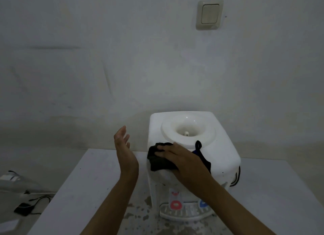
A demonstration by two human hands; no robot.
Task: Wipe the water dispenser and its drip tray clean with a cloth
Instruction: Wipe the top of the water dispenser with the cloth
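A white tabletop water dispenser [222, 147] stands on a white table [84, 191], with a round bottle socket on top and no bottle. My right hand [182, 159] lies flat on a dark cloth [157, 163], pressing it against the dispenser's top front left edge. A blue-black part of the cloth shows behind my wrist. My left hand [125, 150] hovers open, palm turned right, just left of the dispenser and not touching it. Below, the red tap [176, 204] and blue tap [203, 203] hang over the white slotted drip tray [182, 214].
The tabletop in front of the dispenser is speckled with dark spots. A light switch [209, 14] is on the wall above. On the floor at the left lie a black adapter with cable [23, 208] and a pale object [10, 177].
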